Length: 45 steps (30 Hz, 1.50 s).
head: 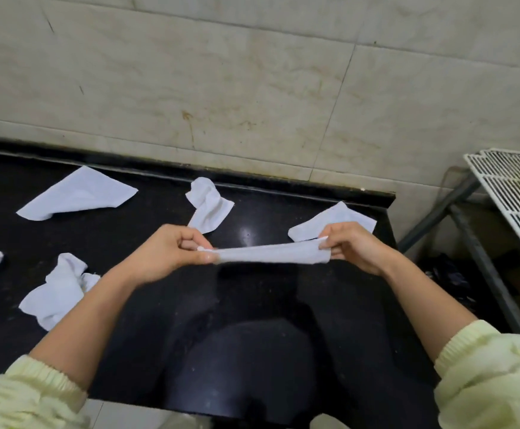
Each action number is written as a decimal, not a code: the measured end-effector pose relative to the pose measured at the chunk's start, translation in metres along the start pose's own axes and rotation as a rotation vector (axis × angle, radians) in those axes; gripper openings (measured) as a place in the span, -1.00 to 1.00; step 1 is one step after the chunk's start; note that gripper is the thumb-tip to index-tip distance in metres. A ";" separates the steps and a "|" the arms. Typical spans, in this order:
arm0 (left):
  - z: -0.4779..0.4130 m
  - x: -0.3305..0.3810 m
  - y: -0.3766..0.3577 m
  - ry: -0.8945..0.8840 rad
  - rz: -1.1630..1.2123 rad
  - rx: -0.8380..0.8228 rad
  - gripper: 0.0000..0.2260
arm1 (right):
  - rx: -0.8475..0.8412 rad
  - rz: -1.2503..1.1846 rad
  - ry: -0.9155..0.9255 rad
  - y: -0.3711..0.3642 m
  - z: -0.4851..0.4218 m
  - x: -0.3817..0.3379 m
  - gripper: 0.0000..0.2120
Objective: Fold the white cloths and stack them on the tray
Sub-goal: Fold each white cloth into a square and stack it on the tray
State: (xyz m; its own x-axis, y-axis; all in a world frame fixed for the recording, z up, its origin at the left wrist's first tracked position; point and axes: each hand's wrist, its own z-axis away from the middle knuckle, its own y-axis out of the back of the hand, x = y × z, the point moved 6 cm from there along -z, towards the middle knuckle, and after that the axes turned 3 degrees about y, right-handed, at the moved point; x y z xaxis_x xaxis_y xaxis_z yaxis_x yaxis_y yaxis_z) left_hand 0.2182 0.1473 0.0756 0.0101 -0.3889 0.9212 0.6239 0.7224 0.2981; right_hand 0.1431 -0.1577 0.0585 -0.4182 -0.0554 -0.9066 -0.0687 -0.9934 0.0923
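Above the bench point(252, 305), the cloth point(272, 254) stretches sideways: left hand point(172, 252) and right hand point(353, 244) each pinch one end

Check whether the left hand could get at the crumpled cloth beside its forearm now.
Likely not yet: the left hand pinches one end of the stretched cloth; once freed, nothing covers the crumpled cloth.

I see a stained, cream-tiled wall point(221, 72) behind a glossy black table point(252, 305) with a glint of light on it. On the right, a white wire rack point(512, 193) sits on grey metal legs point(481, 258).
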 end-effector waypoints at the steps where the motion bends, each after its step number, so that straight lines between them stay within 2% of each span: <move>1: 0.003 -0.011 -0.007 0.029 -0.007 -0.047 -0.83 | -0.040 0.039 -0.043 -0.002 0.001 0.012 -0.78; 4: 0.011 -0.054 -0.031 0.138 -0.003 -0.171 -0.58 | -0.154 0.137 -0.186 -0.008 0.007 0.057 -0.85; 7: 0.020 -0.094 -0.058 0.263 -0.036 -0.228 -0.53 | -0.212 0.194 -0.334 -0.016 0.014 0.100 -0.90; 9: 0.025 -0.115 -0.071 0.338 -0.034 -0.232 -0.62 | -0.204 0.229 -0.401 -0.021 0.018 0.122 -0.92; 11: 0.024 -0.126 -0.077 0.383 -0.021 -0.211 -0.82 | -0.161 0.262 -0.421 -0.022 0.015 0.136 -0.91; 15: 0.006 -0.126 -0.073 0.379 0.013 -0.056 -0.94 | -0.012 0.314 -0.361 -0.014 -0.002 0.137 -0.98; 22: -0.028 -0.131 -0.067 0.342 -0.077 0.189 -0.87 | 0.187 0.353 -0.207 -0.003 -0.029 0.124 -0.91; 27: -0.038 -0.134 -0.074 0.358 -0.111 0.300 -0.88 | 0.250 0.445 -0.176 0.000 -0.041 0.130 -0.95; 34: -0.040 -0.138 -0.075 0.352 -0.103 0.406 -0.93 | 0.300 0.506 -0.160 -0.001 -0.046 0.132 -0.87; 40: -0.044 -0.142 -0.077 0.367 -0.124 0.478 -0.72 | 0.314 0.575 -0.132 -0.001 -0.049 0.131 -0.89; 45: -0.034 -0.139 -0.078 0.335 -0.420 0.474 -0.51 | 0.340 0.786 -0.036 -0.003 -0.039 0.124 -0.84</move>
State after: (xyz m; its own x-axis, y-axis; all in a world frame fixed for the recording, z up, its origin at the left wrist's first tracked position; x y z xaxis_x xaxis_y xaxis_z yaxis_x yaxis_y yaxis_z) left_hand 0.1944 0.1253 -0.0838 0.1308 -0.7883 0.6013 0.2224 0.6143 0.7571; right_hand 0.1274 -0.1651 -0.0701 -0.4862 -0.7062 -0.5147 -0.0122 -0.5834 0.8121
